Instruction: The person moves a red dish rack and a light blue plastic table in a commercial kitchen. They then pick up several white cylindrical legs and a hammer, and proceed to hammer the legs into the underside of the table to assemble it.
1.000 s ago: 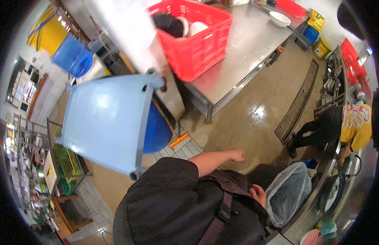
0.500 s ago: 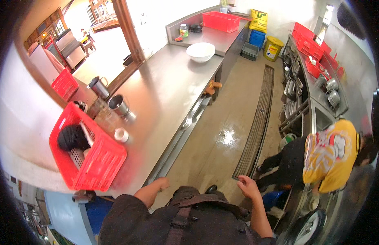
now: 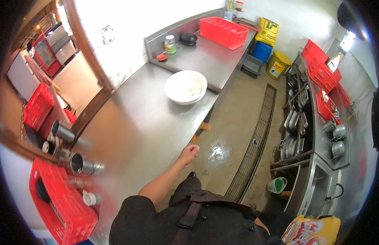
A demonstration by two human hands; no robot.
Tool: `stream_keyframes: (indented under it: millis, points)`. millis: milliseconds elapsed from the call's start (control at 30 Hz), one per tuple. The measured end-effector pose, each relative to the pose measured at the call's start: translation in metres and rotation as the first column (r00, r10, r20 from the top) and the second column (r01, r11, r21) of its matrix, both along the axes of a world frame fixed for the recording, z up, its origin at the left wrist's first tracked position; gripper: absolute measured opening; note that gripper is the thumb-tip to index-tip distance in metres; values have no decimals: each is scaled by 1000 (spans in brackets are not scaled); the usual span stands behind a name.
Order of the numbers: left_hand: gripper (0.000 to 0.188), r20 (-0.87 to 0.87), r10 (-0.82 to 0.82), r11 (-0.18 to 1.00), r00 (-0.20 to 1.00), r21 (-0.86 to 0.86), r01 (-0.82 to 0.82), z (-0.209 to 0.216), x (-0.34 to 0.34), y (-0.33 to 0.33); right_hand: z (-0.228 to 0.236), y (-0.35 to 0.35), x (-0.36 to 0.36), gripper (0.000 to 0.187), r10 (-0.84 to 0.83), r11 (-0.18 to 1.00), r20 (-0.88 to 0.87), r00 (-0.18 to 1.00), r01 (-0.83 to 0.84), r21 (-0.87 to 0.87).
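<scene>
a white wall (image 3: 128,45) with a wood-framed opening (image 3: 89,49) meets a stainless-steel counter (image 3: 132,126); bright light glints on the brown floor (image 3: 234,106), beside a long metal drain grate (image 3: 251,151).

Right fingers hidden from view

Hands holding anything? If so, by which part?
Nothing shows in the left hand, its fingers loosely curled; the right hand is out of view, so its hold cannot be told.

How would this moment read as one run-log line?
left hand: loosely curled, nothing visible held | right hand: out of view | white bowl: on metal counter | red crate: lower left of view
</scene>
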State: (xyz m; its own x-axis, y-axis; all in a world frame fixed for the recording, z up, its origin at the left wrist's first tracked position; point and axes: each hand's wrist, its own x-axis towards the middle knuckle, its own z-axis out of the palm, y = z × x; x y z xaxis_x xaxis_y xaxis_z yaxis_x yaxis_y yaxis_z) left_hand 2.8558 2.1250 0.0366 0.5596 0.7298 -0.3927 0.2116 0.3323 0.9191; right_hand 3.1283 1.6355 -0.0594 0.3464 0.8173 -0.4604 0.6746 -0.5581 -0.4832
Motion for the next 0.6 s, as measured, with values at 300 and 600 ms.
stream_keyframes:
  millis: [300,600]
  points:
    - [36,-22,-501,819,865,310,483,86,349,197,-4,111,177,28,-696,713,-295,655,581,-393]
    - [35,-127,-451,865,884,182,468,64,543,378,-90,329,504,30,248,870,133,960,-160,-465]
